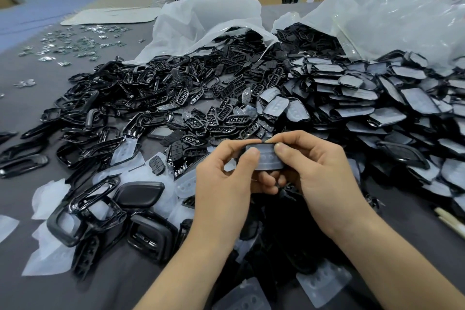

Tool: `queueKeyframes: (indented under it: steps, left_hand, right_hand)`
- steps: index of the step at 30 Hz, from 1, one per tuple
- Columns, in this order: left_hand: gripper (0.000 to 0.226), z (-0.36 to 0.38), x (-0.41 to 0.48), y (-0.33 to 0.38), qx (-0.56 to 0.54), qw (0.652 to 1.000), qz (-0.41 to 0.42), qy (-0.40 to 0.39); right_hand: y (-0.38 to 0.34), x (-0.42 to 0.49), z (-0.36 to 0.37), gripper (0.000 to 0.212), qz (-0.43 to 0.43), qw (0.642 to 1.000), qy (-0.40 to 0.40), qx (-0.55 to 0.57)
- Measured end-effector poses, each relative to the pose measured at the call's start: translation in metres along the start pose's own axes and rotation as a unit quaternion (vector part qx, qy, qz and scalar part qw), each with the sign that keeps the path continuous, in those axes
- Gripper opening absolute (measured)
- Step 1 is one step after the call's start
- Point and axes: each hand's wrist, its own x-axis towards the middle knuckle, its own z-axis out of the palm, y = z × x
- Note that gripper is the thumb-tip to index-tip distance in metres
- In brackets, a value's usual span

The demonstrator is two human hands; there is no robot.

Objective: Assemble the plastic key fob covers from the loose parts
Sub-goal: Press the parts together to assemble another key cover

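Head view. Left hand [224, 184] and right hand [319, 171] are close together above the grey table [30, 108], both pinching one key fob cover [268, 158] between thumbs and curled fingers. The thumbs press on its translucent face, and a black rim shows along its upper edge. White plastic bag [201, 22], mouth open toward the viewer, spills black frames [120, 93] and ribbed button pads [226, 113] onto the table. Clear plastic bag [390, 15], to its right, shows more black parts at its mouth; before it lies a heap of black shells [377, 98] faced with pale film (stacked in overlapping rows). Loose translucent membranes [50, 196] lie near left; small shiny pieces [75, 43] are scattered far left
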Motion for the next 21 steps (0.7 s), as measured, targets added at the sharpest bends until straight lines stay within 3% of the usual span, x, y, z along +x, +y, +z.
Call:
queueKeyframes:
  steps: [7, 21]
  left_hand:
    - [0.028, -0.0028, 0.0012, -0.001, -0.019, 0.999, -0.035, 0.016]
    - [0.016, -0.0021, 0.0008, -0.004, -0.009, 1.0, 0.009, 0.024]
  right_hand:
    - [0.0003, -0.0025, 0.0022, 0.019, -0.057, 0.995, -0.015, -0.077]
    - [-0.0017, -0.0019, 0.0016, 0.022, -0.025, 0.999, -0.006, -0.023]
